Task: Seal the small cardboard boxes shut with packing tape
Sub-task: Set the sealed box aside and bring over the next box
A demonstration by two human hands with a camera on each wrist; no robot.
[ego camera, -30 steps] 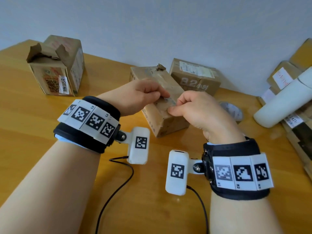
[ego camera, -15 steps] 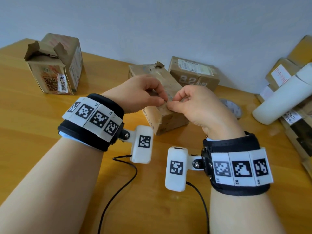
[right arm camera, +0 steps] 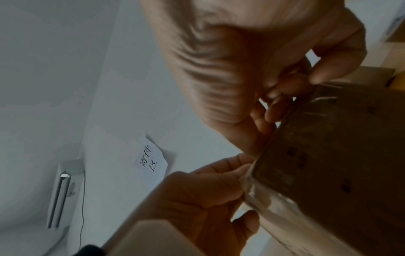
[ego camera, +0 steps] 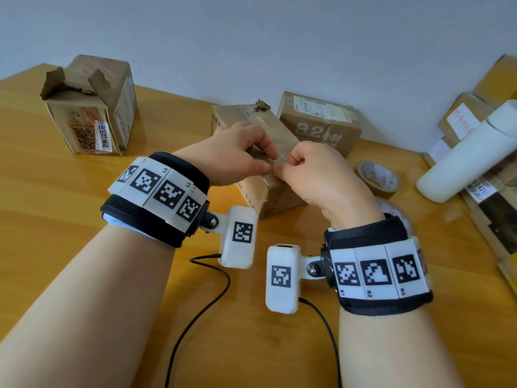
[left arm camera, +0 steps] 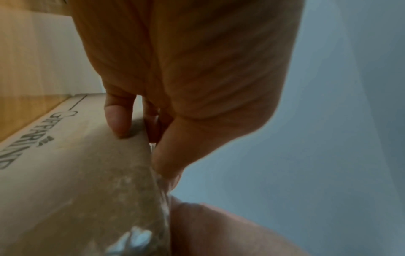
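Both hands are working at the near top edge of the worn brown cardboard box that is standing mid-table on the yellow wooden tabletop, in front of a second labelled brown carton. The left hand and the right hand are each pinching a crinkled strip of clear packing tape between thumb and fingertips, right where it is meeting the box's edge. The wrist views are blurred, so whether the tape is already stuck down along the top is hard to say. To do this well, the strip probably wants holding taut, laying over the corner without creases, then pressing flat from the middle outward. A brownish roll of packing tape is lying to the right.
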